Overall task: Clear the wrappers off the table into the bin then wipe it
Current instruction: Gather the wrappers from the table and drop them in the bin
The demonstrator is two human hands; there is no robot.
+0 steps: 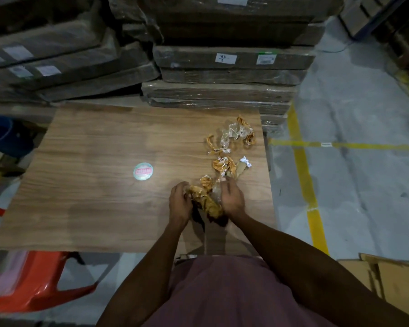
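A bunch of crumpled orange and clear wrappers (204, 199) sits between my two hands near the front right of the wooden table (92, 185). My left hand (180, 201) grips the bunch from the left and my right hand (232, 199) grips it from the right. More crumpled wrappers (223, 165) lie just beyond my hands. A further cluster of clear and orange wrappers (236, 134) lies near the table's far right corner.
A round green sticker (142, 171) is on the table's middle. Stacked wrapped cartons (222, 74) stand behind the table. A blue bucket (0, 133) is at the far left, a red plastic stool (40, 279) at the near left, a cardboard box (392, 279) at the right.
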